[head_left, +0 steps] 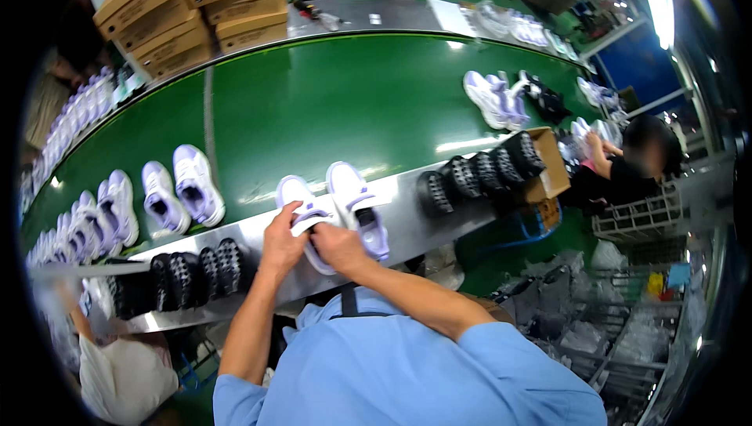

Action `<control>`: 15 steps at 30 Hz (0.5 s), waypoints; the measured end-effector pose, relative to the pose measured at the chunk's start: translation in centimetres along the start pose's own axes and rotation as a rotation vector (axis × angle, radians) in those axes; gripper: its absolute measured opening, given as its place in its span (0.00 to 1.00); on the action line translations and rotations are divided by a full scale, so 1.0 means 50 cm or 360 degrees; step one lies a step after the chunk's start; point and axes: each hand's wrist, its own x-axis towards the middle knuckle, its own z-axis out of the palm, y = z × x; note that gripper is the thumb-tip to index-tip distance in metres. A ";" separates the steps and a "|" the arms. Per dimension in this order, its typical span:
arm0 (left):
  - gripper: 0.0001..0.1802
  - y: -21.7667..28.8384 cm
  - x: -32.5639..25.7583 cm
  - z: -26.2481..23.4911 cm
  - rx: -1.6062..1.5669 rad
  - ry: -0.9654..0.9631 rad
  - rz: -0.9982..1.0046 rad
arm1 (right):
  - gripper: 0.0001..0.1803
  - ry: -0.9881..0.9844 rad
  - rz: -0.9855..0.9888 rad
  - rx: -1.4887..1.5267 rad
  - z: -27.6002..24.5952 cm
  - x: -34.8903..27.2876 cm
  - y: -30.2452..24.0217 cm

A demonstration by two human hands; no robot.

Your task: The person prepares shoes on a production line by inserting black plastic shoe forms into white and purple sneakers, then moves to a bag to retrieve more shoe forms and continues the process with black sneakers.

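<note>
— Your blue shirt (407, 371) fills the near edge, and both your forearms come up from it to the steel ledge (407, 226). Do you see what your hands hold?

— Yes, one white and lilac shoe (307, 218). It lies near the middle of the ledge, toe pointing far.

— Correct. Your left hand (282, 239) closes on its near left side, fingers curled narrow around the edge. Your right hand (338, 247) covers the heel part; its fingers are bent on the shoe, but I cannot tell how tight. I think you grip from two sides so the soft upper does not twist.

— And the second shoe (359, 205) just right of it?

— It touches no hand. It lies just beside the first, lengthwise like it, probably as its pair.

— What is the texture?

— Smooth padded upper, rounded toe, thick pale sole. The black soles (478, 175) stand in a row on the ledge to the right, ribbed and rubbery, reaching to a cardboard box (548, 163). More black soles (196, 269) stand at the left.

— And beyond?

— The green belt (337, 105), flat and shiny, carries more pale shoes (184, 187) at the left. Brown cartons (196, 3) are stacked at the far left side.
</note>
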 end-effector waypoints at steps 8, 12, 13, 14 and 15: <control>0.39 -0.012 -0.089 0.105 0.0453 0.0584 -0.0583 | 0.26 -0.0393 0.0844 0.0039 -0.028 0.025 -0.018; 0.29 -0.095 -0.104 0.074 0.0541 0.0698 -0.0368 | 0.15 -0.0335 0.0833 0.0383 -0.014 0.011 -0.005; 0.28 -0.099 -0.109 0.072 0.0570 0.0650 -0.0353 | 0.16 -0.0305 0.0930 0.0512 -0.019 0.007 -0.016; 0.28 -0.103 -0.112 0.068 0.0599 0.0601 -0.0341 | 0.18 -0.0279 0.1028 0.0641 -0.022 0.009 -0.025; 0.27 -0.074 -0.112 0.067 0.0676 0.0549 -0.0365 | 0.17 -0.0135 0.0833 0.0513 -0.032 0.012 -0.011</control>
